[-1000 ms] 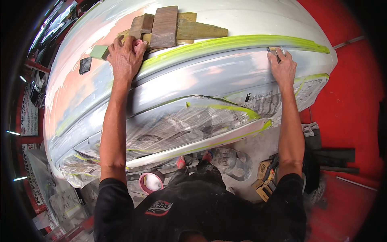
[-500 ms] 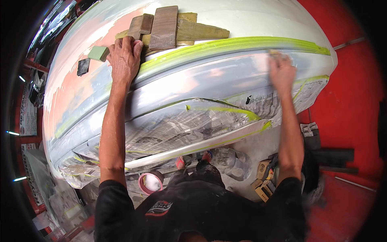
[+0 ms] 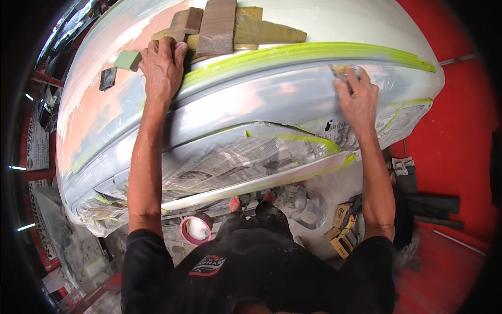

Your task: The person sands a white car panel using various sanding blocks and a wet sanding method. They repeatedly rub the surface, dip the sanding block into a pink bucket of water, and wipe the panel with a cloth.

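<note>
Before me is a car body with patches of grey primer, pink filler and white paint. My right hand presses a small tan piece of sandpaper against the panel under the lime-green masking tape. Its fingers are bent over the piece, hiding much of it. On the upper surface rests my left hand, fingers a little apart and holding nothing. Beside it lie a green block, a small black piece and several brown and yellowish sandpaper strips.
Newspaper masking covers the lower opening of the car body. Below, on the floor, stand a pink-rimmed bucket with white foam and an open cardboard box. Dark flat pieces lie on the red floor at right.
My right hand has slid left along the panel, bringing the sandpaper into clearer sight. My left hand stays at the same spot while the whole view shifts slightly.
</note>
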Demonstrator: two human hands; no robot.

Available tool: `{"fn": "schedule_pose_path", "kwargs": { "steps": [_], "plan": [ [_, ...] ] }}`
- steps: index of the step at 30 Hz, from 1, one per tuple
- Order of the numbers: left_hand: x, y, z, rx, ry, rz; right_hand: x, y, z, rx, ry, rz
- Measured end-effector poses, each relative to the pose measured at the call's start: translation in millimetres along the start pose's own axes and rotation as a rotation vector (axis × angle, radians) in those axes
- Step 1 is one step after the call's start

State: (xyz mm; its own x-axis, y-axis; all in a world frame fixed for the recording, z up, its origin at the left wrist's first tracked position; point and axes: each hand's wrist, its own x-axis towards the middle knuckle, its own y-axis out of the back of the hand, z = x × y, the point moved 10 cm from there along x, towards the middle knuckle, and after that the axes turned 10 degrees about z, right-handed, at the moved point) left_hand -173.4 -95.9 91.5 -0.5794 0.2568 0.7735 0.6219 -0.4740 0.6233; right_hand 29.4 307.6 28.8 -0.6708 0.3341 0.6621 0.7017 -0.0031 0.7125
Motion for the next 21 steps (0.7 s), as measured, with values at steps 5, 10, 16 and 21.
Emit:
{"fn": "schedule_pose_path", "kwargs": {
  "steps": [5, 10, 16, 21],
  "plan": [
    [2, -8, 3, -0.044, -0.038, -0.007, 20, -1, 67, -0.067, -0.018, 0.077],
    [4, -3, 6, 0.017, -0.044, 0.041, 7, -4, 23, -0.088, -0.093, 0.040],
    [0, -10, -2, 0.016, 0.011, -0.056, 23, 6, 94, -0.107, -0.092, 0.033],
    [3, -8, 9, 0.065, 0.014, -0.048, 25, -2, 114, -0.146, -0.176, 0.046]
  ]
}}
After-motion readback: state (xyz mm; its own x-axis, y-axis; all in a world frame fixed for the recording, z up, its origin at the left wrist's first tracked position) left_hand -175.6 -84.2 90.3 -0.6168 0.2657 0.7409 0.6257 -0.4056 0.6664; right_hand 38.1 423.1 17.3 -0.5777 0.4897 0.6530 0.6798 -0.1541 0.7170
